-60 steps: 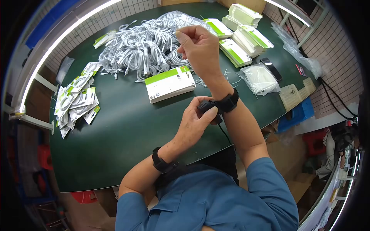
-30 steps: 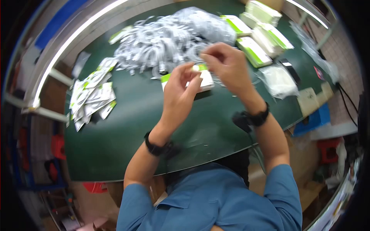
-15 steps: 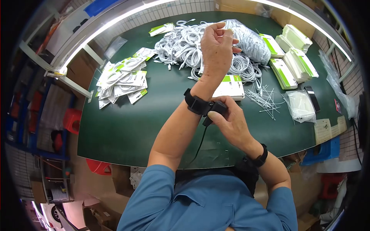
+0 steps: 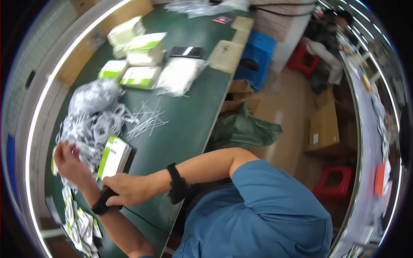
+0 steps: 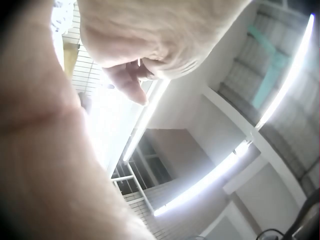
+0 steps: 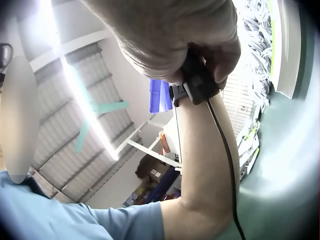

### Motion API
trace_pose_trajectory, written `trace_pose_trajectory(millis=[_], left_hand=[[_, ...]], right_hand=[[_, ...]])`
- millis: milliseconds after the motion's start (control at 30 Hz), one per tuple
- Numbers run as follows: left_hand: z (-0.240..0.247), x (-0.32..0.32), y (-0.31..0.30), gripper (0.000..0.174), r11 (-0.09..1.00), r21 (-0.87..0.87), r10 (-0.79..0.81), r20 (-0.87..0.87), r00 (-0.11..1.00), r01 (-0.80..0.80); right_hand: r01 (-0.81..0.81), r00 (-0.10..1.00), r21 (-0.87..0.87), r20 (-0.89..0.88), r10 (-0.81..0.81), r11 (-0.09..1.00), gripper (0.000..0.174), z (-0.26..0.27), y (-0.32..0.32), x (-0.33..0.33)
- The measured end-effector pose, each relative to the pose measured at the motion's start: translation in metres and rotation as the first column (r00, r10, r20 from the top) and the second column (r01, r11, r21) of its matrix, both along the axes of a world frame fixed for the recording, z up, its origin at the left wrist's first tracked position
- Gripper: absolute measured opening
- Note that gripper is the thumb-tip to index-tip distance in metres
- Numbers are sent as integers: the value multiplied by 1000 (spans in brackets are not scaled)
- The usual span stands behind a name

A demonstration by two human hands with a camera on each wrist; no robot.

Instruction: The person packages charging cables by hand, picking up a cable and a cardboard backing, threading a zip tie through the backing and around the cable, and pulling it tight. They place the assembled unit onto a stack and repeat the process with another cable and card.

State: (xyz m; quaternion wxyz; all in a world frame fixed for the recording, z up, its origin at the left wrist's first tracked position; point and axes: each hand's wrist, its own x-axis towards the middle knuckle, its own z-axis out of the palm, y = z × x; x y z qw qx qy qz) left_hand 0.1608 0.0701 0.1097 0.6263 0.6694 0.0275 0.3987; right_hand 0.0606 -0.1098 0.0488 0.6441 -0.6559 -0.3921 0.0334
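My right hand [image 4: 124, 189] curls around the black wrist unit [image 4: 103, 201] on my left wrist, at 8 o'clock above the table [image 4: 185, 124]. My left hand [image 4: 69, 160] sits by the white cables [image 4: 97, 124], and I cannot tell its grip.

Bright tube-light glare, fisheye-warped edges, near skin blurred in wrist views.

The worktop [image 4: 189, 124] is matt, the cables [image 4: 97, 127] smooth white plastic, the card packs [image 4: 142, 76] glossy paper, the wrist strap [image 4: 100, 207] matt black.
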Motion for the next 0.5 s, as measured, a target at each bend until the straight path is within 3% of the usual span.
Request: trace_pose_trajectory(millis=[67,100,167,200,233,267,300,367,433,500], left_hand=[[-16,20,24,26,888,-311,-318,116,941,339],[-20,28,20,25,849,-314,-404,130,906,424],[-13,31,-20,24,822,-358,-428,125,895,443],[-9,30,-40,23,937,-151,-310,62,949,316],[-4,28,-60,23,983,72,-173,38,984,170],[0,25,-81,23,958,288,-30,54,998,14],[6,20,-102,21,889,452,-21,187,982,-67],[8,37,-110,20,880,474,-85,218,972,-29],[22,43,-129,19,946,323,-77,162,984,21],[22,65,-130,20,968,79,-249,173,953,238]], right_hand=[[20,999,-40,-27,-21,999,48,7,-17,5],[22,998,-75,-52,-26,997,49,17,-28,7],[53,996,-118,-61,-61,992,50,23,-46,12],[84,995,-130,-43,-90,988,51,23,-53,16],[114,993,-142,-25,-119,983,51,22,-59,18],[162,986,-100,-7,-164,982,51,17,-64,20],[171,985,-91,-24,-173,981,51,16,-71,21],[180,981,-69,-60,-184,981,50,14,-82,21],[247,969,7,-11,-246,969,52,3,-79,23],[329,938,122,69,-339,936,51,-8,-82,28]])
